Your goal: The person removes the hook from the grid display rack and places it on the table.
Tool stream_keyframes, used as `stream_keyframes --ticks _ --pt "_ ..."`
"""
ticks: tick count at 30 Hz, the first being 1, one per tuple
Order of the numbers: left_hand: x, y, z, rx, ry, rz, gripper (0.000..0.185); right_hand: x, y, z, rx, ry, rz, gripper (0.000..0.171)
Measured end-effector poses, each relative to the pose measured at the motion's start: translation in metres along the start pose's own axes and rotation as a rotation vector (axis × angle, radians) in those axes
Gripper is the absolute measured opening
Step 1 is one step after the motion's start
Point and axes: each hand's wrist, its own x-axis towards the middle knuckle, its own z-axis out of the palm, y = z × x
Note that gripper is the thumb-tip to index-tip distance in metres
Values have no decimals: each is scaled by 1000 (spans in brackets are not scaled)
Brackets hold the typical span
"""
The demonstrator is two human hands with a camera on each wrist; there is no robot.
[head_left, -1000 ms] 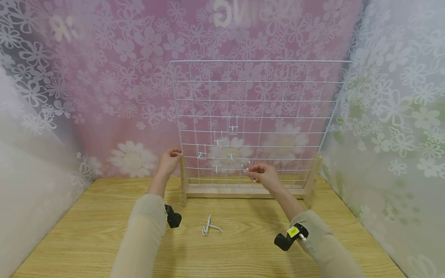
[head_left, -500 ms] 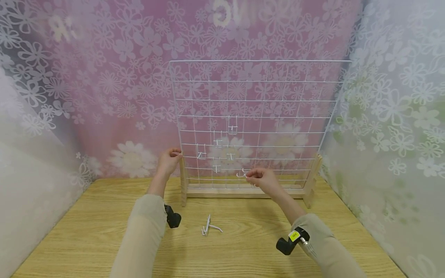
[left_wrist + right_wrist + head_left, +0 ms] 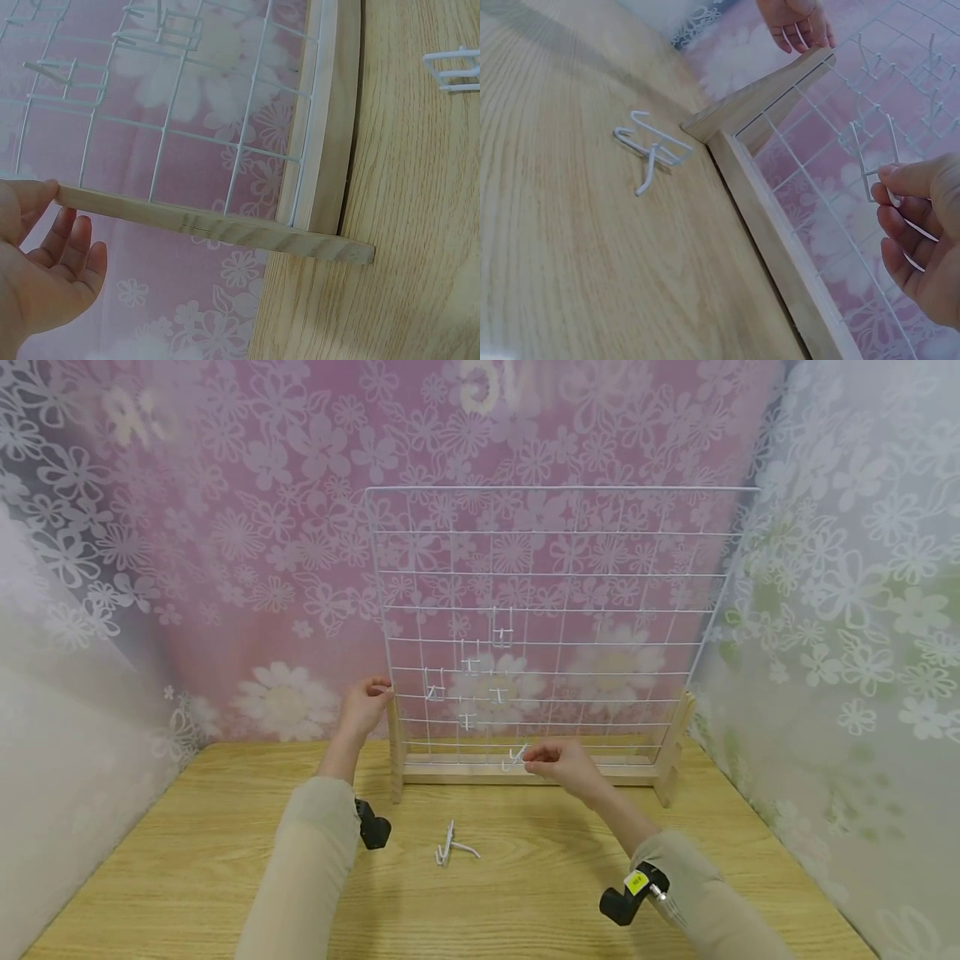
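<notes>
A white wire grid panel [image 3: 555,574] stands upright in a wooden stand [image 3: 480,775]. At the stand's left post [image 3: 150,210], my left hand [image 3: 365,708] pinches the top end between thumb and index finger. My right hand [image 3: 567,768] grips a white wire hook [image 3: 860,160] by its cross-bar, in front of the grid's lower middle; part of the hook is hidden behind the fingertips. In the right wrist view its two prongs point up. A second loose hook [image 3: 449,843] lies on the table. Several more hooks, one of them this upper hook [image 3: 502,635], hang on the grid.
The wooden table [image 3: 225,860] spreads in front of the stand. Behind the grid hangs a pink flowered backdrop [image 3: 247,568], and a pale flowered sheet [image 3: 855,610] borders the right side. The stand's right post [image 3: 677,747] is near my right forearm.
My right hand has moved down along the grid with its hook, now near the bottom wire, and the hook has turned. My left hand stays at the post.
</notes>
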Motion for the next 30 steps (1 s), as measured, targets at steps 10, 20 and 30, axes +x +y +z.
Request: stream_keyframes --ticks 10,20,30 --pt "0 1 -1 -1 1 -7 28 -6 14 13 1 -33 -18 13" --pt "-1 0 1 -9 8 -3 27 -18 14 26 -2 -108 4 16" --pt "1 0 1 -14 12 -1 27 -20 35 38 -36 -156 -38 11"
